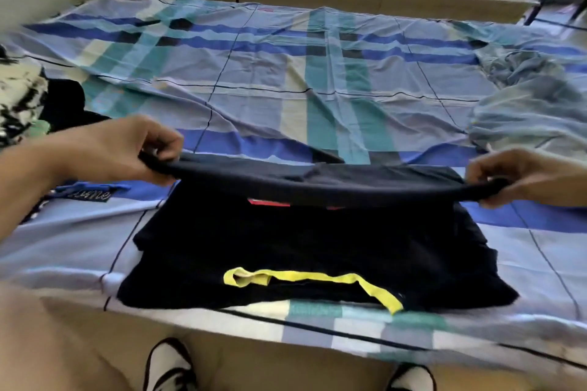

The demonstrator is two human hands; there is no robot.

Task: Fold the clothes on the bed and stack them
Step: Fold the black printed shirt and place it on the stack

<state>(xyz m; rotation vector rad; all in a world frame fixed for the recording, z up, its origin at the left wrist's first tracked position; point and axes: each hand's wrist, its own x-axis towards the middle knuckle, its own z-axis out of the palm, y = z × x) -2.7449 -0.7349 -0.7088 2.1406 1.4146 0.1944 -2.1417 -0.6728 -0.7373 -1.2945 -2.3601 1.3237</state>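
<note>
My left grip (pixel 158 152) and right grip (pixel 495 182) each pinch a corner of the dark shirt (pixel 311 251), its body on the bed (pixel 286 79) below; I'd keep that edge taut, lowering it evenly.

Bare forearms, no sleeves; white shoes (pixel 168 365), black trim.

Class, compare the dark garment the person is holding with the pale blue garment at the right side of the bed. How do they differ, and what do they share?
The dark garment is near-black with yellow trim; the pale blue garment is light and washed-out.
The dark garment lies flat and part-folded; the pale blue garment sits crumpled in a heap.
The left hand and right hand pinch the dark garment's far edge; nobody touches the pale blue garment.
Both rest on the checked bedsheet.
</note>
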